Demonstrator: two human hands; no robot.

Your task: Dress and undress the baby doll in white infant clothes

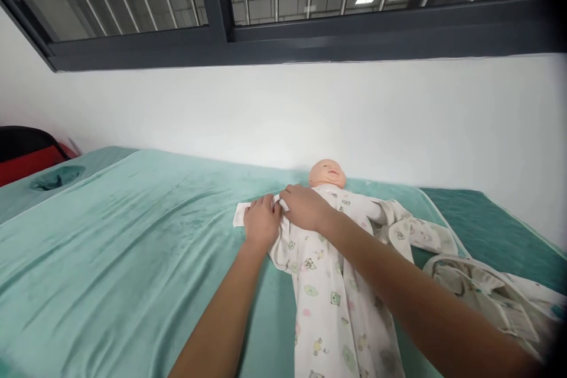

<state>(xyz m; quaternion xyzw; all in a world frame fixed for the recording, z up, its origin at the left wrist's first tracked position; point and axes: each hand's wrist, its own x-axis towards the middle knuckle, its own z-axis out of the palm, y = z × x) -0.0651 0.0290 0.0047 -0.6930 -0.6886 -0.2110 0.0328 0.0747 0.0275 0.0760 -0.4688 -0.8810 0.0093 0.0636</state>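
A baby doll point(327, 173) lies on its back on the green bed cover point(110, 248), head toward the wall. It wears a white printed sleepsuit point(330, 301). My left hand point(261, 221) rests on the doll's near sleeve with its fingers curled over the cloth. My right hand point(303, 205) lies across the doll's shoulder and chest, its fingers closed in a pinch on the sleepsuit's fabric by the sleeve. Both hands touch each other at the sleeve. The doll's far arm point(376, 211) sticks out to the right.
A second pale garment point(487, 292) lies crumpled on the bed at the right. A white wall point(283, 118) runs close behind the doll under a dark-framed window point(283, 41). At far left sits a red and black object point(26, 156).
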